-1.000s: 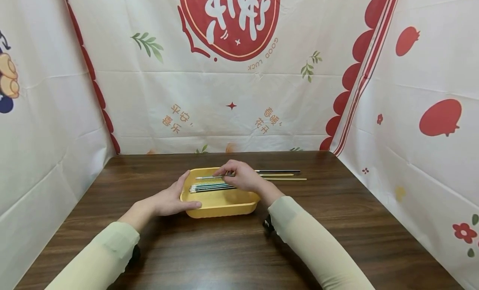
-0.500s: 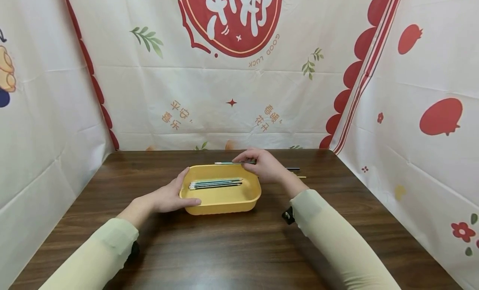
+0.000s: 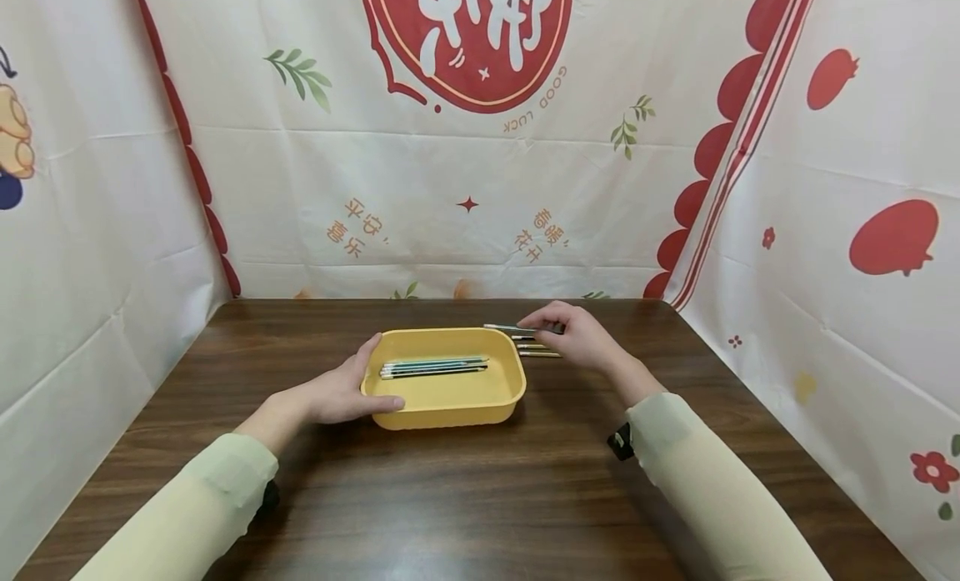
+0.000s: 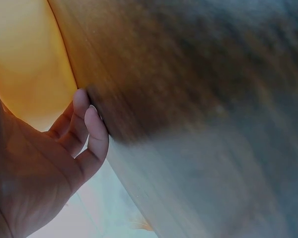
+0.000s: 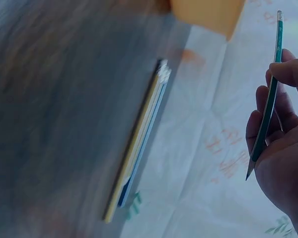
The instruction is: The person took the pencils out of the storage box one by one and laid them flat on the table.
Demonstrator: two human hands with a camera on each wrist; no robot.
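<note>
My left hand (image 3: 337,393) grips the left end of a yellow plastic tray (image 3: 450,417), thumb at the near rim and fingers along the left side. Several pencils (image 3: 433,367), green and black with pale ends, lie side by side inside it. Beyond the tray's far right corner, my right hand (image 3: 581,335) pinches a green pencil (image 5: 274,89) between thumb and fingers, its pale end toward the tray and its sharpened tip past the palm. Below that hand, more pencils (image 5: 139,134), yellow and dark ones, lie together on the table, partly hidden by the hand in the head view.
The dark wood-grain table (image 3: 450,498) carries the tray near its middle. Printed white cloth (image 3: 465,164) hangs behind the table's far edge and along both sides.
My right hand has lifted the green pencil out of the tray and carried it right, over the pencils on the table. My left hand stays on the tray.
</note>
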